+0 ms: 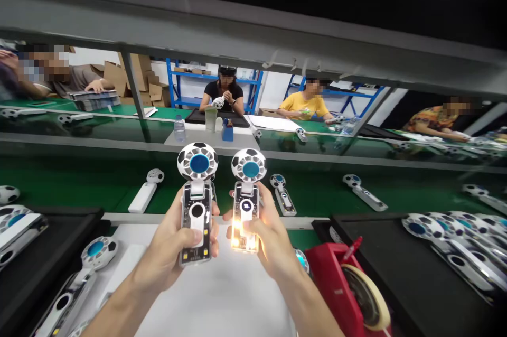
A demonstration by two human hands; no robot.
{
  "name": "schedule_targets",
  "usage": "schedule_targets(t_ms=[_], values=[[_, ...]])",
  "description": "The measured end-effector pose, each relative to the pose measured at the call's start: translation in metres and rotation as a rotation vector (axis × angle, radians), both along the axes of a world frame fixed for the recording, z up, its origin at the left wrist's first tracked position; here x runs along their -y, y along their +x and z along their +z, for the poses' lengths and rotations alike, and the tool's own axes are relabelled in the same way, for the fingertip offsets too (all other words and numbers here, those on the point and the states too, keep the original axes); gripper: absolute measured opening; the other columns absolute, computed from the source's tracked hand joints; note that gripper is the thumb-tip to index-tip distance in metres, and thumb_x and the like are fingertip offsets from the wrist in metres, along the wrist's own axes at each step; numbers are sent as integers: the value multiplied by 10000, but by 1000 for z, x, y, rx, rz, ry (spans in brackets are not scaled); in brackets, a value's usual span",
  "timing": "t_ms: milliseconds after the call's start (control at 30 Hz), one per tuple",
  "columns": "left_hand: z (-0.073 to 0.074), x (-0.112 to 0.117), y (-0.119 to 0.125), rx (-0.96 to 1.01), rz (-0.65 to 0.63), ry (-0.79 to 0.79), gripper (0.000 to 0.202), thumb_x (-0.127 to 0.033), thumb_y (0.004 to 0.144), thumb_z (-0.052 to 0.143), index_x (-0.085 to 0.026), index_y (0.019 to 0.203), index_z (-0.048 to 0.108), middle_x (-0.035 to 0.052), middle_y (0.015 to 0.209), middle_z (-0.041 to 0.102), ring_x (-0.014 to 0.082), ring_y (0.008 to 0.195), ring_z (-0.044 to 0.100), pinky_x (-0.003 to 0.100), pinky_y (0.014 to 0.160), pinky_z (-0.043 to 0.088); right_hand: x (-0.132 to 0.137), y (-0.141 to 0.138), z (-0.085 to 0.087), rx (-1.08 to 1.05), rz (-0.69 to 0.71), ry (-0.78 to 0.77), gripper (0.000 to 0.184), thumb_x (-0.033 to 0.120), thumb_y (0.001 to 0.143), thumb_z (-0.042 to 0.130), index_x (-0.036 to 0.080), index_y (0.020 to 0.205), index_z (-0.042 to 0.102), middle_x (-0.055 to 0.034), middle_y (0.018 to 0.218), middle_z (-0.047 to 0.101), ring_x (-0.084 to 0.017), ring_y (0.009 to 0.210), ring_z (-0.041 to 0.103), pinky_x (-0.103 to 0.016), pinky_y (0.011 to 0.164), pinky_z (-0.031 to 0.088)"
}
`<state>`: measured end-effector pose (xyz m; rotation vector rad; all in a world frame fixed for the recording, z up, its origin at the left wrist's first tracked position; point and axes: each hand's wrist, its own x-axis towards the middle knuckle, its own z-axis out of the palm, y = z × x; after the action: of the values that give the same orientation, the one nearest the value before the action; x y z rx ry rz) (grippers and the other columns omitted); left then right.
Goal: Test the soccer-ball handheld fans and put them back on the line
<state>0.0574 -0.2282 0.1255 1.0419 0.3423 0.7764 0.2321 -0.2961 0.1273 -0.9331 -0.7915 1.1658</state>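
My left hand [174,242] is closed round a handheld fan [197,202] with a football-patterned head and a clear body, thumb resting on its front. My right hand [266,236] grips a second fan of the same kind [246,199]. This one has its small screen lit and warm lights glowing at its lower end, under my thumb. Both fans stand upright side by side above a white mat [222,300].
A red tape dispenser [348,289] sits at my right. Black trays [435,279] on both sides hold several more fans. Other fans lie on the green conveyor belt [119,184]. Several people sit working across the line, behind bottles and a blue box.
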Motion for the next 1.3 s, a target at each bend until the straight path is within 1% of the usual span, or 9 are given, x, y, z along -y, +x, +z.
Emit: schedule_targets(t_ms=[133,333,500,600,733,933,1033,1200,1300], values=[[0,-1,-1,13,12,-15,423,-189,733,704,-253,1105,513,27,1011,577,151,699,616,305,573,508,4,-2,-3,11,35,46,819,122,747,588,338,1445,217,-11,916,674,-203,697,636,-376,679,513],[0,3,1,34,-57,10,430,-213,743,717,-271,1108,499,20,1000,600,153,671,618,309,563,500,6,-1,-6,59,32,79,808,151,779,599,320,1473,222,-11,889,656,-208,720,618,-361,668,510],[-1,3,0,-4,-122,37,422,-248,770,725,-253,1132,510,29,893,640,171,690,638,316,639,485,7,1,-3,93,74,84,866,238,798,696,333,1505,205,-55,1061,660,-258,885,664,-421,766,558],[-1,2,-1,5,-137,38,428,-229,741,747,-243,1112,534,23,846,637,161,679,625,284,617,460,8,0,-2,80,92,107,904,239,784,731,350,1518,214,-69,1189,629,-277,1013,647,-418,794,565],[-1,3,0,30,-129,30,422,-215,730,759,-242,1093,544,23,845,643,156,656,632,266,591,450,9,-4,-1,27,66,110,906,242,762,745,358,1512,250,-77,1162,634,-325,1055,638,-433,748,573],[-1,6,1,54,-159,-3,319,-266,813,715,-235,1084,550,23,814,651,152,625,637,261,567,463,10,-5,0,45,27,87,784,270,829,677,313,1500,275,-54,1002,674,-242,811,653,-394,706,555],[-3,6,2,80,-177,-27,335,-272,798,730,-228,1081,556,20,803,650,149,615,644,246,562,453,10,-4,1,34,0,64,803,284,818,689,314,1504,272,-56,1009,675,-250,820,655,-402,715,557],[-6,5,3,111,-157,-22,335,-259,799,721,-229,1092,563,28,862,646,147,630,638,262,576,467,10,-2,1,49,16,62,798,297,810,699,324,1497,294,-75,1057,677,-237,728,652,-404,656,542],[-6,4,4,106,-166,-28,330,-257,797,721,-225,1085,563,23,827,640,150,628,632,267,575,467,9,-3,1,48,8,60,816,306,800,708,337,1499,288,-66,1064,673,-240,754,648,-412,678,552]])
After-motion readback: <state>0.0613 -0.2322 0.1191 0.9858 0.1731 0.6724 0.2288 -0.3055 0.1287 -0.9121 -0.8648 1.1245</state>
